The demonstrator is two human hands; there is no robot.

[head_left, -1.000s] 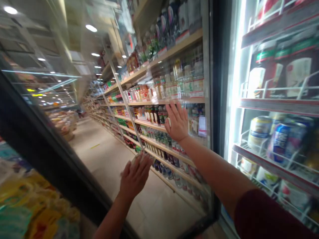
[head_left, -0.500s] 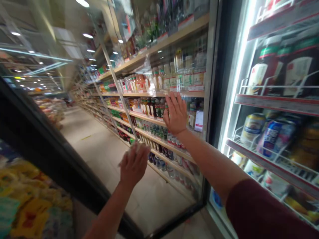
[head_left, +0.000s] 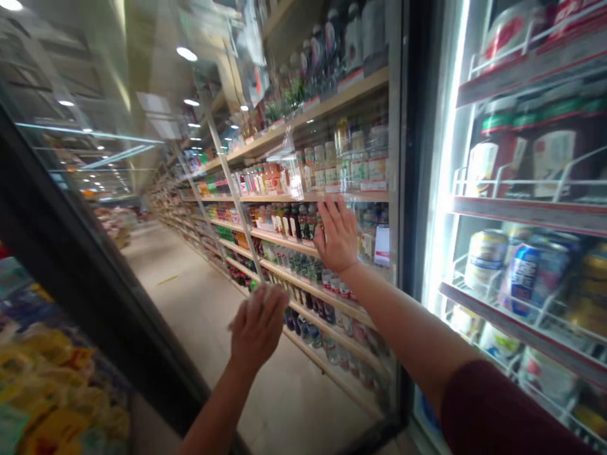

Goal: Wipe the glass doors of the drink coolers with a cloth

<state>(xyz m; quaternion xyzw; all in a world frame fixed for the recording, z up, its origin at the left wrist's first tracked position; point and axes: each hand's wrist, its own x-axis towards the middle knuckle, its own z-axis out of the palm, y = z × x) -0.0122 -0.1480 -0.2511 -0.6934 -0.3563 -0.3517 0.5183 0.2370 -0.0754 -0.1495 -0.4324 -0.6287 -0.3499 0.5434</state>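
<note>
A glass cooler door (head_left: 208,328) with a dark frame stands swung open before me. My right hand (head_left: 337,237) lies on the pane with its fingers stretched and spread, and no object shows in it. Lower and to the left, my left hand (head_left: 258,328) is at the same pane with its fingers bent and close together. A thin, pale, cloth-like thing peeks out at the edge of these fingers; blur hides most of it. A small white label (head_left: 382,245) is on the glass to the right of my right hand.
Lit cooler shelves (head_left: 516,212) with bottles and cans are on the right. Through the pane I see long wooden shelves (head_left: 313,199) of bottles and an aisle floor (head_left: 171,297). Yellow packaged goods (head_left: 52,392) are at the lower left, beyond the dark door frame (head_left: 95,303).
The view has tilted up, so shelves and door sit lower in the picture. Both hands stay at the pane, the right one still spread and the left one still bent.
</note>
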